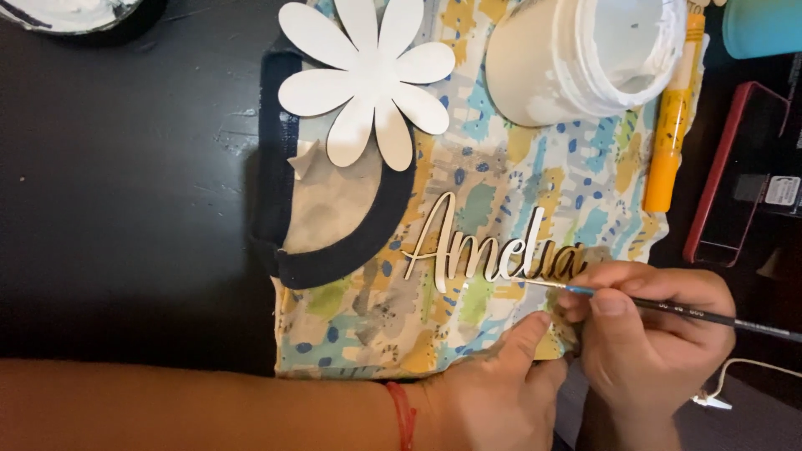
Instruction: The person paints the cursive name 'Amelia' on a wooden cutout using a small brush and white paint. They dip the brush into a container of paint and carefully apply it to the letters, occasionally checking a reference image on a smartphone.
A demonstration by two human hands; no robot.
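Observation:
A cut-out of cursive script letters [476, 250], painted white on its left part and darker at its right end, lies on a patterned cloth [535, 179]. My right hand [647, 330] grips a thin paintbrush [710, 315] whose tip touches the right end of the cut-out. My left hand [501, 388], with a red string on the wrist, presses the cloth just below the letters, fingers together and nothing held. A white flower cut-out [372, 75] lies at the cloth's upper left.
An open white paint jar [585, 54] lies on its side at the top. An orange marker [672, 125] lies beside it. A red-framed object [727, 167] and a teal container [760, 25] sit at the right. A paint dish [71, 15] is top left, on a dark table [125, 209].

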